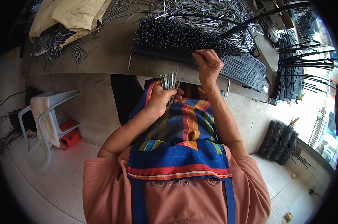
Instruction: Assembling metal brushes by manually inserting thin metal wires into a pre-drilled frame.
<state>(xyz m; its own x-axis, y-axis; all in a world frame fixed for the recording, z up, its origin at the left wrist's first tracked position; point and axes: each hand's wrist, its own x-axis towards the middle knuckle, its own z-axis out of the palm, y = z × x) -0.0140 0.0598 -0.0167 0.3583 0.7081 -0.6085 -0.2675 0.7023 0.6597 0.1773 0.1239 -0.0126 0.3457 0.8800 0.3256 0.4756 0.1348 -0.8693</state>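
My left hand is closed round a bundle of thin metal rods, held upright just off the table's near edge. My right hand pinches at the front of a long black perforated rack; what is between its fingertips is too small to make out. To the left of that hand, the rack is densely filled with standing rods. Toward the right end its small holes show bare. A black bar handle rises from behind the rack.
Loose metal rods lie heaped behind the rack. A tan sack with more rods spilling out is at far left on the metal table. Black racks hang at right; others stand on the floor. At left is a plastic chair.
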